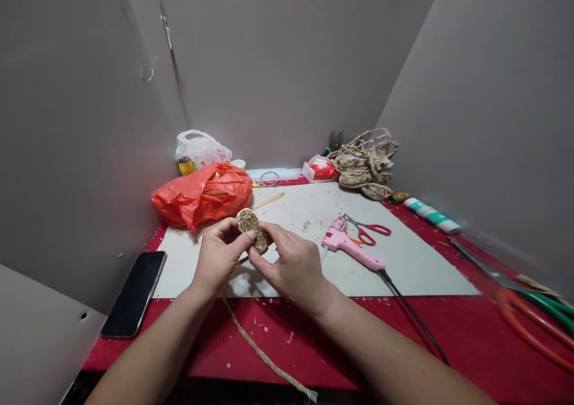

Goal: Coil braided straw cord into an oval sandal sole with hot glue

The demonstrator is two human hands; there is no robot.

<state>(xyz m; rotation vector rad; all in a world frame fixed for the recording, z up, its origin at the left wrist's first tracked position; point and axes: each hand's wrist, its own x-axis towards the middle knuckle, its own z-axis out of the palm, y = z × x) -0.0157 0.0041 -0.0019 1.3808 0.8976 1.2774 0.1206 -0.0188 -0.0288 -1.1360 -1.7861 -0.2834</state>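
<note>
Both my hands hold a small oval coil of braided straw rope (pixel 252 228) just above a grey work mat (pixel 417 255). My left hand (pixel 217 255) grips its left side, thumb on the front. My right hand (pixel 293 267) pinches its right edge between thumb and fingers. The loose braided tail (pixel 264 354) hangs from the coil and runs down toward me over the red table edge.
A pink glue gun (pixel 352 249) with a black cord and red scissors (pixel 370 231) lie right of my hands. An orange plastic bag (pixel 204 197), a black phone (pixel 134 294), a pile of woven straw pieces (pixel 364 164) and large shears (pixel 515 291) surround the mat. Grey walls enclose three sides.
</note>
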